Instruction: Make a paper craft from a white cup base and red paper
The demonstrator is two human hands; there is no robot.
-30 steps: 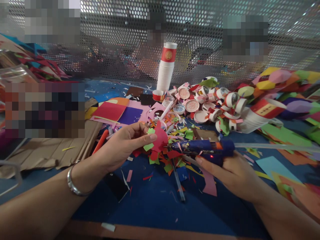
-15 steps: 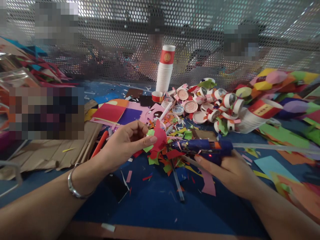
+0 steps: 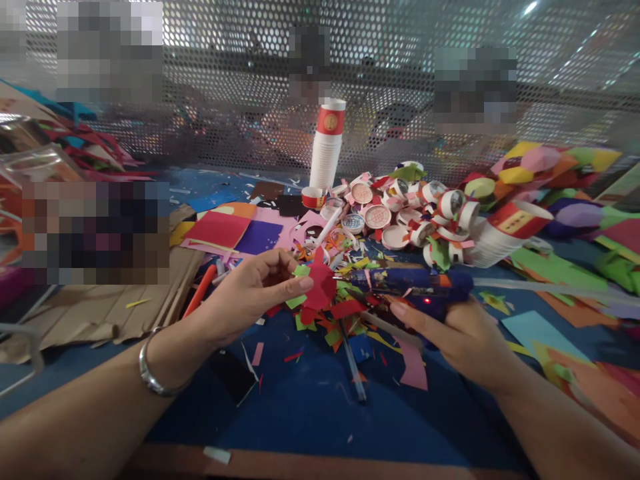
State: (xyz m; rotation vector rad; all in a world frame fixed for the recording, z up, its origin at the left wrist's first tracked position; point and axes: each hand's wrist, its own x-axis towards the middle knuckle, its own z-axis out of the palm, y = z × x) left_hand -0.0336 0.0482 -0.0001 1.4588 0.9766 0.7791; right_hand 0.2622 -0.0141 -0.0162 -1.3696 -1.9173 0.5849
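Observation:
My left hand [image 3: 250, 290] pinches a small red paper cut-out [image 3: 320, 285] with green paper bits stuck to it, held above the blue table. My right hand [image 3: 457, 337] grips a dark blue glue gun [image 3: 413, 283] with a lit red light; its nozzle points left and sits close to the red cut-out. A clear glue stick [image 3: 545, 288] juts out of the gun's back end to the right. A silver bangle [image 3: 150, 370] is on my left wrist.
Paper scraps [image 3: 345, 320] litter the blue table [image 3: 310, 407]. A tall stack of paper cups [image 3: 325, 150] stands at the back, with cut cup rings and discs [image 3: 400, 213] beside it. Coloured sheets [image 3: 235, 230] and cardboard [image 3: 100, 303] lie left; a pen [image 3: 353, 363] lies in front.
The glue gun has shifted slightly left and up, its nozzle now nearer the red cut-out. My left hand holds the piece in nearly the same spot.

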